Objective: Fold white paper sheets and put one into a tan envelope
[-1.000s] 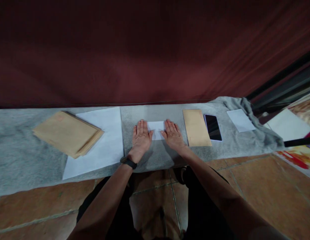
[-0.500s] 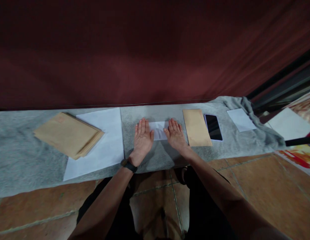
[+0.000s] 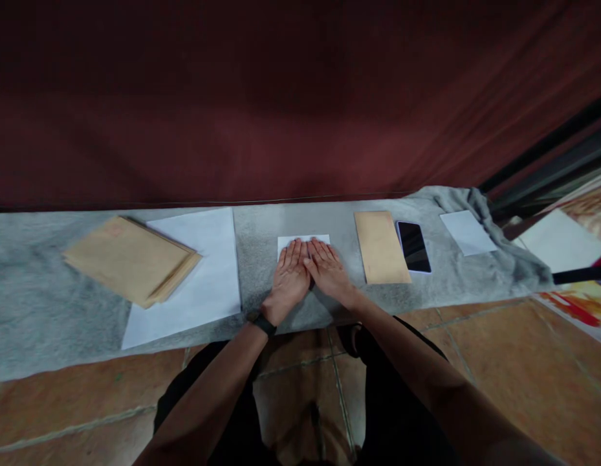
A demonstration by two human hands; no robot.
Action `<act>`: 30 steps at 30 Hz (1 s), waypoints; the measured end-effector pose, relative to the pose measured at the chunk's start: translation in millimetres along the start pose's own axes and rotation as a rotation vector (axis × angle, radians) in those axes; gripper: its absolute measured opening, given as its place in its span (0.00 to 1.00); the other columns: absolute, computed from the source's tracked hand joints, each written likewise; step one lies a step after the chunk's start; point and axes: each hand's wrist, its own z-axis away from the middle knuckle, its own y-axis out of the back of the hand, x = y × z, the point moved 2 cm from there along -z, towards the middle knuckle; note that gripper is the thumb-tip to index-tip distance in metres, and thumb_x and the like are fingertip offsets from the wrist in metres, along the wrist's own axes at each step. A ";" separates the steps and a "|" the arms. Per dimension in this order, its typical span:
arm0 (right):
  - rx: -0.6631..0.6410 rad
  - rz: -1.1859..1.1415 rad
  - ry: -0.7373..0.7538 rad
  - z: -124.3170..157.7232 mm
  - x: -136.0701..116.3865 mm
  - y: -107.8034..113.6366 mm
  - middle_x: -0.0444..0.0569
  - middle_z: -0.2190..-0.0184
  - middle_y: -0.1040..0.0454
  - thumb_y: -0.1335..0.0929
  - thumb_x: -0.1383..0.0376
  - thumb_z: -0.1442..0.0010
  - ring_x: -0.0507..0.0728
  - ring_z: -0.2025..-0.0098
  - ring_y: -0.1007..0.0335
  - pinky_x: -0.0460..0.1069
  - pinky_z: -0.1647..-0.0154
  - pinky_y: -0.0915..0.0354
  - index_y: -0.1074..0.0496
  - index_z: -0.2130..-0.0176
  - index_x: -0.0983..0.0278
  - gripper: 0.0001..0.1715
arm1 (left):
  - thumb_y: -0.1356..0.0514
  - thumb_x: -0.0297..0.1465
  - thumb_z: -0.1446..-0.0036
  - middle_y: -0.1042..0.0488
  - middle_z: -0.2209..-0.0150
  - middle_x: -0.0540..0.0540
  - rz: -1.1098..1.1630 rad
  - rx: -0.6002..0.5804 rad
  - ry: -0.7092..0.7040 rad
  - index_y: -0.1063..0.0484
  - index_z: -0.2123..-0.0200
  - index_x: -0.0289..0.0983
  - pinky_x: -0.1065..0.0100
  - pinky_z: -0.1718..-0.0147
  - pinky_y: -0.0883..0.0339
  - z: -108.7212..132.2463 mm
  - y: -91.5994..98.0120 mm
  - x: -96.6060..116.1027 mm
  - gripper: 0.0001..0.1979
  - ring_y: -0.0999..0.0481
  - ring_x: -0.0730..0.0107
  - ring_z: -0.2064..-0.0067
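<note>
A small white piece of paper (image 3: pixel 304 238), seemingly folded, lies on the grey cloth in front of me, with only its far edge and corners showing. My left hand (image 3: pixel 291 275) rests flat on its left part, fingers stretched out and pointing away from me. Beside it, my right hand (image 3: pixel 329 270) presses flat on the right part, its fingers also straight. The two hands meet at the thumbs over the middle of the paper. To the right of my hands lies a single brown envelope (image 3: pixel 382 249).
At left, a stack of brown envelopes (image 3: pixel 128 259) overlaps large white sheets (image 3: pixel 207 285). A phone (image 3: pixel 414 247) lies next to the single envelope, and another white paper (image 3: pixel 468 233) is farther right. A dark red curtain (image 3: pixel 290 149) hangs behind the grey cloth (image 3: pixel 261 223).
Both hands have slid inward from the two ends of the white paper and now touch at its middle. The paper's far corners have come into view. The other things have stayed put.
</note>
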 end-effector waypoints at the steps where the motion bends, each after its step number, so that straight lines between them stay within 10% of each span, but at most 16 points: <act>1: 0.006 0.015 -0.003 -0.3 1.7 0.1 0.57 0.26 0.47 0.48 0.54 0.23 0.61 0.23 0.54 0.61 0.23 0.56 0.45 0.27 0.70 0.36 | 0.57 0.28 0.31 0.48 0.25 0.32 -0.001 0.006 0.020 0.50 0.27 0.25 0.51 0.26 0.55 -1.1 0.4 -1.8 0.31 0.53 0.55 0.24; 30: 0.048 0.145 -0.123 -2.1 37.1 9.3 0.59 0.26 0.47 0.45 0.54 0.24 0.64 0.24 0.51 0.62 0.25 0.54 0.46 0.27 0.72 0.36 | 0.57 0.40 0.28 0.48 0.26 0.30 -0.055 0.020 0.251 0.48 0.27 0.24 0.46 0.27 0.55 -5.0 12.3 -46.9 0.34 0.52 0.50 0.24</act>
